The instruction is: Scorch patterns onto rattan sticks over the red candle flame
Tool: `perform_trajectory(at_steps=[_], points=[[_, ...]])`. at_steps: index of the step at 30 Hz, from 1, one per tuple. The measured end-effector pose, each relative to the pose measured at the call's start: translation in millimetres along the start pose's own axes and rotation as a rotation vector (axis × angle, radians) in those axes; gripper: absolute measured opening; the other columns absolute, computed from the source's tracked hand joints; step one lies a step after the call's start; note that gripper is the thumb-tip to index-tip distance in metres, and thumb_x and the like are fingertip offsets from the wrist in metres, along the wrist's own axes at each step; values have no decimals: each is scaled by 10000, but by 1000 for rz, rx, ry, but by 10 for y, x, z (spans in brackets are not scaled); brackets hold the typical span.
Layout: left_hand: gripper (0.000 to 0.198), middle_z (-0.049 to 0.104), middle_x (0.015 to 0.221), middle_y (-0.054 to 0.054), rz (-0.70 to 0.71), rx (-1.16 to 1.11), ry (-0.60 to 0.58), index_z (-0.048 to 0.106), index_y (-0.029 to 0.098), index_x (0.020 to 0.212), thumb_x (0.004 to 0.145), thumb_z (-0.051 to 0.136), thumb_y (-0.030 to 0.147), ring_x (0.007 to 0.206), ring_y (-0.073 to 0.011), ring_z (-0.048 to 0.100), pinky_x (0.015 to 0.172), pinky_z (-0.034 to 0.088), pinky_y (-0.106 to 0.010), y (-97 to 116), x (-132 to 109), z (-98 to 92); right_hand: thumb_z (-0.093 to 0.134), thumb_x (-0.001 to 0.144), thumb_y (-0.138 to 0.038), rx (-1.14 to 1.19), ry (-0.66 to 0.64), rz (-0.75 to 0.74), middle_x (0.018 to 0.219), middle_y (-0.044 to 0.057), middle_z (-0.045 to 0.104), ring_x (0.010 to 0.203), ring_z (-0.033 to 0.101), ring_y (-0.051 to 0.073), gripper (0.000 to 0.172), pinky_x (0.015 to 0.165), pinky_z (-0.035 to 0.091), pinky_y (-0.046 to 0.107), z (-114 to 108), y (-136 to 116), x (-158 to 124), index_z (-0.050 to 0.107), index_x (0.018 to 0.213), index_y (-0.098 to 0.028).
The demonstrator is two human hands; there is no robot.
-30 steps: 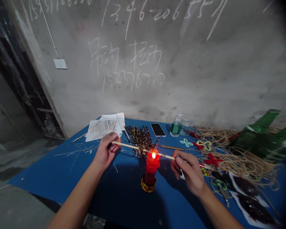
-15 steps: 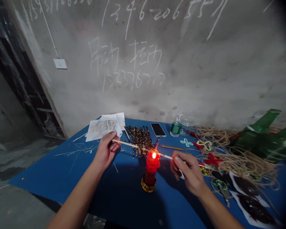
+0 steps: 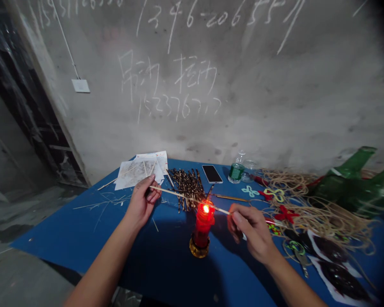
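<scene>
A thin pale wooden stick (image 3: 173,192) spans both hands, slanting down to the right. My left hand (image 3: 144,198) pinches its left end, and my right hand (image 3: 251,228) pinches the right end. The stick's middle passes over the glowing flame of a red candle (image 3: 202,232), which stands upright on a gold base. Whether the stick touches the flame I cannot tell. Behind the candle lies a heap of dark, scorched-looking sticks (image 3: 187,183).
White paper sheets (image 3: 124,181) with pale sticks lie at the back left. A phone (image 3: 212,174) and a plastic bottle (image 3: 236,170) are near the wall. Tangled twine (image 3: 336,217), green glass bottles (image 3: 348,175) and dark glossy pieces on white paper (image 3: 342,279) occupy the right side.
The stick and both hands have shifted very slightly to the left over the flame. Everything else stays in place.
</scene>
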State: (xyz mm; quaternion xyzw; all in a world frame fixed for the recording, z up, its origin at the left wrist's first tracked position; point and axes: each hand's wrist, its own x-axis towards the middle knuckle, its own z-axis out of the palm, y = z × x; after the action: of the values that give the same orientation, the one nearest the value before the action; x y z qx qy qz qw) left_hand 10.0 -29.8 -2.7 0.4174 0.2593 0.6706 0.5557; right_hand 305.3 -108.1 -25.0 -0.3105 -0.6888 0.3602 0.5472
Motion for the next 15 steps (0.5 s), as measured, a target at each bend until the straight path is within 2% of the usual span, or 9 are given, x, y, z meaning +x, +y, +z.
perform_trajectory(at_steps=[15], points=[[610, 317, 416, 76, 39, -70, -83, 414, 193, 521, 884, 819, 468, 415, -58, 288, 522, 390, -224, 8, -37, -6, 522, 1108, -482, -69, 43, -8, 535, -27, 523, 408, 489, 103, 540, 423, 334, 242, 0, 9, 15, 598, 656, -194]])
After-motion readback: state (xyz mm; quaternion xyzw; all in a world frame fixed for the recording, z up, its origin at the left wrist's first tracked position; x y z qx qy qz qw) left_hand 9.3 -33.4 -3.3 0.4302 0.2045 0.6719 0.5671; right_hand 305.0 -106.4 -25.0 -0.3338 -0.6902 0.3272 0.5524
